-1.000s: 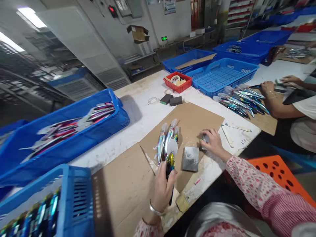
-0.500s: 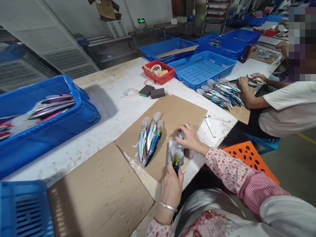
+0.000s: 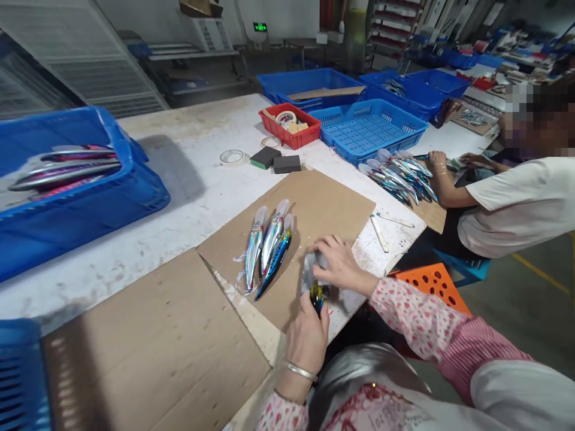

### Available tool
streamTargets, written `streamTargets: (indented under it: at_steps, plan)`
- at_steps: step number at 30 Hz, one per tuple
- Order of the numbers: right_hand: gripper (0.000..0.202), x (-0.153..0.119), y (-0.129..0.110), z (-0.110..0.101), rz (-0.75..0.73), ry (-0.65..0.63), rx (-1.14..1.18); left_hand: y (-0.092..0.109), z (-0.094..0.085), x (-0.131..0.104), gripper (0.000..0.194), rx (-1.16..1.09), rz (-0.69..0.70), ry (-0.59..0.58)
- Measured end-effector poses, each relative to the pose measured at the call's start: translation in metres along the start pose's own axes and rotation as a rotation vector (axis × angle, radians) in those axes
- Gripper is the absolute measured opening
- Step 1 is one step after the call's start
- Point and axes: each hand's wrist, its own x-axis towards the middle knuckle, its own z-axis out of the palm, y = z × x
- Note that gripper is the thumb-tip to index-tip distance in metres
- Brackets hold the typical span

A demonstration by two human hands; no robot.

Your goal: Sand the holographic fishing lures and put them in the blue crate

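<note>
My left hand point(image 3: 306, 335), with a bangle at its wrist, is closed around a fishing lure point(image 3: 316, 297); only its yellow and dark blue end shows past the fingers. Just above it, my right hand point(image 3: 338, 263) bends its fingers over a worn grey sheet point(image 3: 308, 272), possibly sandpaper, close against the lure. Part of the sheet is hidden by the fingers. To the left, a few shiny blue and silver lures point(image 3: 269, 245) with clear lips lie side by side on a cardboard sheet point(image 3: 330, 200).
Dark sanding blocks point(image 3: 286, 164), a tape roll point(image 3: 232, 157) and a red basket point(image 3: 291, 136) are farther back. A blue crate point(image 3: 135, 185) with lures stands at left. Two slim white-handled tools point(image 3: 380, 233) lie right. A co-worker point(image 3: 507, 191) sits beside a lure pile point(image 3: 399, 176).
My right hand has moved slightly left and down toward the lure. The grey sheet, flat before, is now bent up beneath its fingers. The camera view has shifted a little.
</note>
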Motion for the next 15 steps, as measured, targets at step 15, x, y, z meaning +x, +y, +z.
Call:
streamTargets:
  at_steps: [15]
  plan:
    - [0.029,0.0023,-0.0024,-0.0023,0.008,-0.043,-0.058,0.0011,-0.0001,0.0012,0.046,-0.065,-0.018,0.002]
